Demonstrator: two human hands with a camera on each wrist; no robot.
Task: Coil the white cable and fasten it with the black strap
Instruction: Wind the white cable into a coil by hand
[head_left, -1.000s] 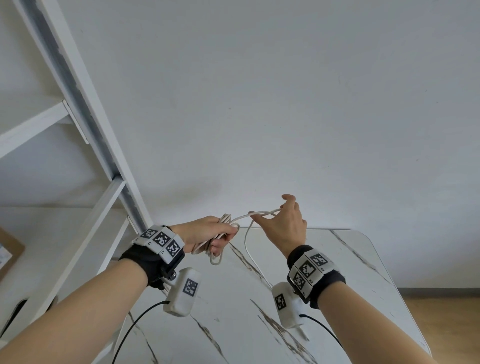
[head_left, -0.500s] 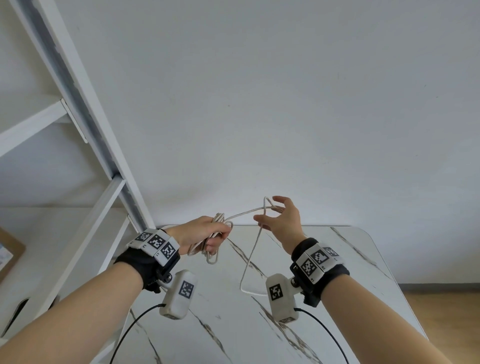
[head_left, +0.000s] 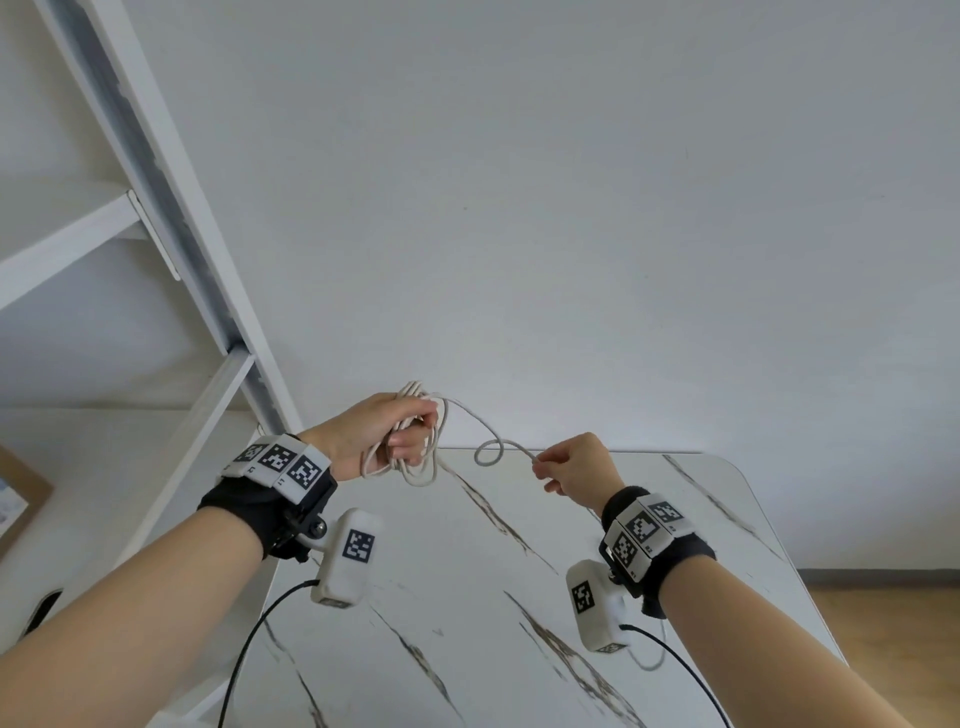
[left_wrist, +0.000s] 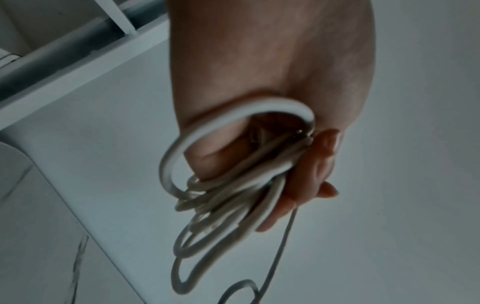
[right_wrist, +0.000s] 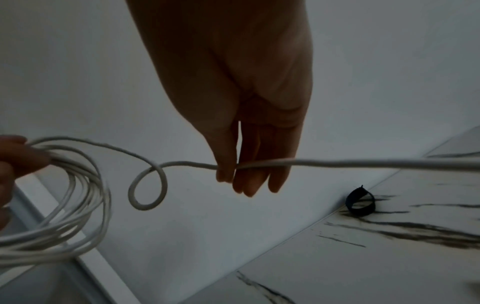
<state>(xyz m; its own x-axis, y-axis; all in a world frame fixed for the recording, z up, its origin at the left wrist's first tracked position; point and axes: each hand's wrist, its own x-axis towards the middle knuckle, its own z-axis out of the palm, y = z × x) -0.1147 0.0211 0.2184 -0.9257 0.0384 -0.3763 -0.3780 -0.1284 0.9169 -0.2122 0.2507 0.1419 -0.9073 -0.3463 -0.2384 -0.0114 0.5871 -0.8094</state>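
My left hand (head_left: 384, 431) grips a bundle of several loops of the white cable (head_left: 415, 467) above the far left of the marble table (head_left: 467, 597); the left wrist view shows the fingers curled round the white cable (left_wrist: 233, 185). A free strand runs right from the bundle, makes one small loop (head_left: 488, 452), and reaches my right hand (head_left: 571, 467). The right hand (right_wrist: 233, 170) pinches that white cable (right_wrist: 337, 163) between thumb and fingers. The black strap (right_wrist: 361, 204) lies curled in a ring on the table near its far edge; the head view does not show it.
A white shelf frame (head_left: 171, 249) leans up along the left, close to my left hand. A plain white wall (head_left: 623, 208) stands behind the table. Wooden floor (head_left: 893, 634) shows at the right. Black leads (head_left: 249, 649) hang from the wrist cameras.
My right hand has moved right and down, away from the left, sliding along the free strand. The strand between the hands is now stretched out with one small loop. The left hand rose slightly.
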